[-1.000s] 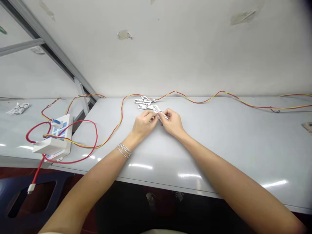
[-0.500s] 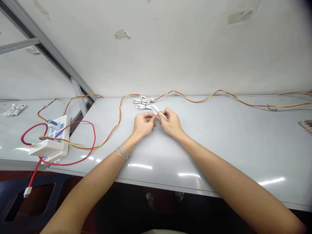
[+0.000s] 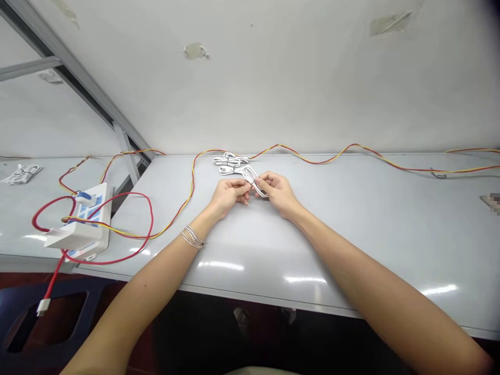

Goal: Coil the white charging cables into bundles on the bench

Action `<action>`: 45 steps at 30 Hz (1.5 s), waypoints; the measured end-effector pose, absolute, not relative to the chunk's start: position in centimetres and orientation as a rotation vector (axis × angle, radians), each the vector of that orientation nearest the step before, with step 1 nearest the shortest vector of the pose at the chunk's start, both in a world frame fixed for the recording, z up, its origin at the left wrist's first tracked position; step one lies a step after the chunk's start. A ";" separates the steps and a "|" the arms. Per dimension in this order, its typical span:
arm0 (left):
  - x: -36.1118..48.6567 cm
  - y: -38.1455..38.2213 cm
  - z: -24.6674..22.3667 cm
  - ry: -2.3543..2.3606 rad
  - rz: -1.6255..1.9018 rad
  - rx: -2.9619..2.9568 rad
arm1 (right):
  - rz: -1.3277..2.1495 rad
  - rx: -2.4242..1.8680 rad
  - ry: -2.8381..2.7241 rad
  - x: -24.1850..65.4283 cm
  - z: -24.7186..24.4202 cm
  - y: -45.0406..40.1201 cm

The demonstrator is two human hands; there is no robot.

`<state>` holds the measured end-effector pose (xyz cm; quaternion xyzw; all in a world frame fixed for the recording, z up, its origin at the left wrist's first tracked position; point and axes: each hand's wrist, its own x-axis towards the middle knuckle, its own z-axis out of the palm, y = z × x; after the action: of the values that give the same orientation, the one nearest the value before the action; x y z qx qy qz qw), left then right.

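Note:
A coiled white cable [image 3: 250,173] lies between my hands, with a thin black tie around its middle. My right hand [image 3: 279,194] is closed on the coil, its thumb and fingers pinching it near the tie. From the other side, my left hand [image 3: 230,195] pinches at the tie, fingertips almost meeting the right ones; the tie's ends are too small to make out. Just behind lie more white cable bundles [image 3: 225,160], bound with black ties, and they touch or nearly touch the held coil.
A white power strip [image 3: 102,213] with a plugged-in white adapter [image 3: 74,237] and a looped red cable [image 3: 151,213] sits at left. A red-yellow wire [image 3: 300,156] runs along the wall. Another white cable bundle [image 3: 22,174] lies far left. A dark blue stool [image 3: 88,312] stands below.
My left hand has shifted slightly left and its fingers have moved at the tie. The coil now shows more of its loops between the hands, and my right hand has opened slightly around it.

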<state>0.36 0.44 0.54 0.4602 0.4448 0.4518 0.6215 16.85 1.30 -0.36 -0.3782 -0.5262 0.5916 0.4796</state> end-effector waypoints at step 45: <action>0.6 0.5 -0.5 1.104 1.170 1.239 | 1.018 -1.126 -1.743 16.5 -0.4 1.0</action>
<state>0.63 0.53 -0.52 0.5184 0.4620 0.4894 0.5275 16.49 1.03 -0.38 -0.4457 -0.6900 0.4030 0.4034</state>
